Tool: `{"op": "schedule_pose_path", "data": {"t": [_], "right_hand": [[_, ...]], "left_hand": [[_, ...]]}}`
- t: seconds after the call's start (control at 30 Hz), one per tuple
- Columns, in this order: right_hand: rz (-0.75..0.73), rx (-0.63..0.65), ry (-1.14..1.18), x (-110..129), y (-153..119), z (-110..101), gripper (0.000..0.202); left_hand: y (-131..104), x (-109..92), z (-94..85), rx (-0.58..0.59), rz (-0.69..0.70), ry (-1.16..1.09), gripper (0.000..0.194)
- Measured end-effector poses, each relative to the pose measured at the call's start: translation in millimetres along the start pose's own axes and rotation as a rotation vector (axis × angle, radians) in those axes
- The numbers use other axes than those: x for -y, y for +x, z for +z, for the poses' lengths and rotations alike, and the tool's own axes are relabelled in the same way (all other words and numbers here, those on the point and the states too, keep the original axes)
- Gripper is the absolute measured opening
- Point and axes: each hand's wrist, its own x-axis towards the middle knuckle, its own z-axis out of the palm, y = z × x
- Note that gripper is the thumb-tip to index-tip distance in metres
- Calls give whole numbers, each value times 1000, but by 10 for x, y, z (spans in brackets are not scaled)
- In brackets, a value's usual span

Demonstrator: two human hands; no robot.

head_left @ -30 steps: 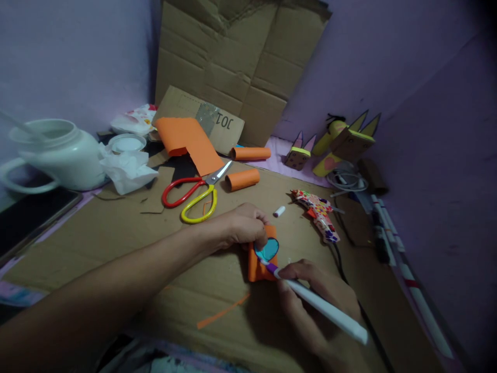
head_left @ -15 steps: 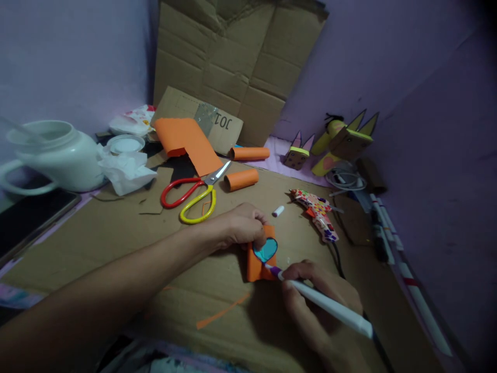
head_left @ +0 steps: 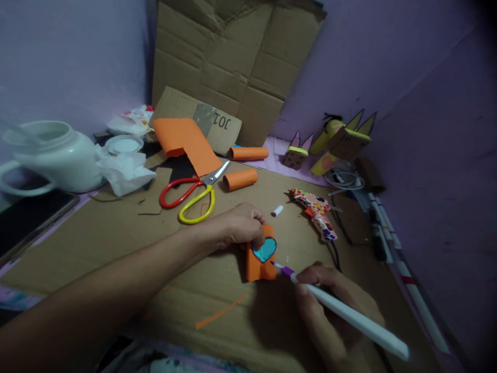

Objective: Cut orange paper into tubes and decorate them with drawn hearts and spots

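Note:
My left hand is closed on the upper end of a folded orange paper piece, pressing it against the cardboard. A blue heart with a dark outline shows on the paper's face, and my thumb overlaps its top left edge. Between the thumb and fingers of my right hand is a white felt-tip marker with a purple collar. Its dark tip sits just below and right of the heart, near the paper's right side; whether it touches is unclear. The marker's cap lies on the cardboard beyond the paper.
Scissors with red and yellow handles lie left of two orange paper rolls. A patterned glue gun rests at right, its cord running toward me. A white teapot-like jar stands left. Cardboard animal figures stand behind.
My right hand has drawn the marker right and slightly back, taking its tip off the heart's lower point. My left hand and the orange paper stay in place.

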Motion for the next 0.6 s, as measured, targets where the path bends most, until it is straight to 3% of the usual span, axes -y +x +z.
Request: {"op": "schedule_pose_path", "data": {"t": [0.13, 0.2, 0.27, 0.43, 0.53, 0.6], "right_hand": [[238, -231, 161, -73, 30, 75, 15], [372, -183, 284, -122, 72, 116, 24], [474, -55, 389, -153, 109, 153, 30], [575, 177, 615, -119, 147, 233, 39], [638, 206, 686, -85, 169, 243, 38], [680, 140, 736, -83, 182, 221, 36]], "left_hand": [[-38, -17, 1, -23, -9, -7, 23], [-70, -19, -2, -37, -9, -11, 23], [-103, -14, -5, -51, 4, -25, 23], [-184, -17, 12, -38, 48, -100, 27], [-204, -18, 30, -32, 50, -116, 29], [-195, -5, 32, -55, 55, -127, 29]]}}
